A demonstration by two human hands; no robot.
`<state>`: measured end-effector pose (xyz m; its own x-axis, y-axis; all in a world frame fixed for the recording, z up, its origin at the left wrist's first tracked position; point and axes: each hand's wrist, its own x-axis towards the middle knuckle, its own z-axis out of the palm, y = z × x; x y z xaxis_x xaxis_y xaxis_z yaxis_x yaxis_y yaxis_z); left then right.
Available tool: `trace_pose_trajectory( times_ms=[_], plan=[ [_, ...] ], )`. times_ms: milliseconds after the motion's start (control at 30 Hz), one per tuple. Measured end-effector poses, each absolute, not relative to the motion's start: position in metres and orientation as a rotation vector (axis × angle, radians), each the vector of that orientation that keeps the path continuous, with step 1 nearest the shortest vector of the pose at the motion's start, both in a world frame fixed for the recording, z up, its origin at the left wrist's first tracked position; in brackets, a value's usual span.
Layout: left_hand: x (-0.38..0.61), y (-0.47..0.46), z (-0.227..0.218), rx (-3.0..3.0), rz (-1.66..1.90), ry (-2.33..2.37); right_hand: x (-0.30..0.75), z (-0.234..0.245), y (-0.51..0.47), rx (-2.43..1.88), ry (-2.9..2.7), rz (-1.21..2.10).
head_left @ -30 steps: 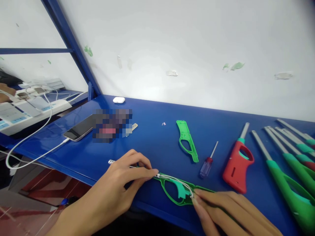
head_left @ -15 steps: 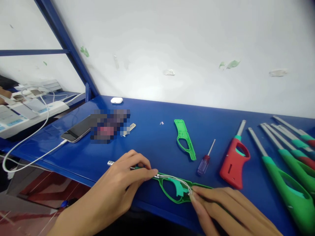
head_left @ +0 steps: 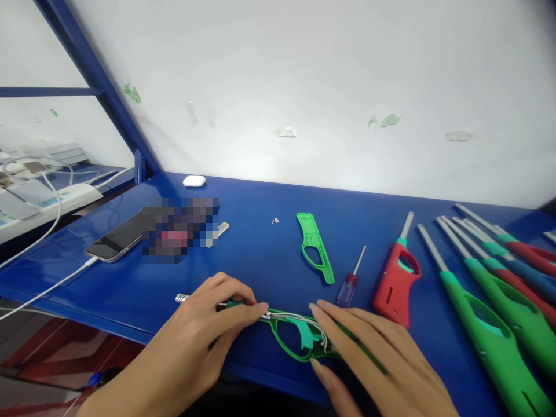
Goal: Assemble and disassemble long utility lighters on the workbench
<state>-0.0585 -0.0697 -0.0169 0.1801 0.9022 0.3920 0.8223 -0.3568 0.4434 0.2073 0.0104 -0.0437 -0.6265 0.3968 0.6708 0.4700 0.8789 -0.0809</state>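
Observation:
An opened gas lighter [head_left: 290,354] lies across the near edge of the blue table, its green half shell showing a teal trigger [head_left: 307,333] and thin pale wires [head_left: 299,318]. My left hand [head_left: 217,313] is closed on its neck, thumb and index finger pinching near the wire ends. The metal tip [head_left: 181,297] sticks out to the left. My right hand [head_left: 369,341] spans the handle, fingertips at its far edge and thumb at its near edge; the handle is partly hidden under the fingers. Beyond lies the other green half shell [head_left: 315,246].
A purple-handled screwdriver [head_left: 347,288] and a red gas lighter [head_left: 394,284] lie right of centre. Several more lighters [head_left: 475,324] fill the right side. On the left are a phone [head_left: 115,237] on a white cable, a pixelated item [head_left: 182,229] and a white case [head_left: 194,181].
My right thumb and fingers have parted from their pinch at the wire ends and now straddle the handle. My left hand keeps its hold. The whole view has shifted slightly.

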Motion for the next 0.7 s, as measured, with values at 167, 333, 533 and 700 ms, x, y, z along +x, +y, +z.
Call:
trace_pose_trajectory(
  times_ms=[167, 333, 533, 700],
  plan=[
    [-0.0581, -0.071, -0.0157, 2.299, 0.875, 1.725, 0.2084, -0.0475, 0.0146, -0.664, -2.397, -0.179],
    [-0.0586, -0.0714, -0.0152, 2.302, 0.865, 1.715, 0.2107, -0.0482, 0.0152, -0.626, -2.409, -0.102],
    [-0.0579, -0.0719, -0.0135, 2.309, 0.83, 1.726, 0.2083, -0.0452, 0.0154, -0.641, -2.388, -0.088],
    [-0.0574, -0.0718, -0.0147, 2.307, 0.856, 1.715, 0.2088, -0.0452, 0.0131, -0.621, -2.397, -0.226]
  ],
)
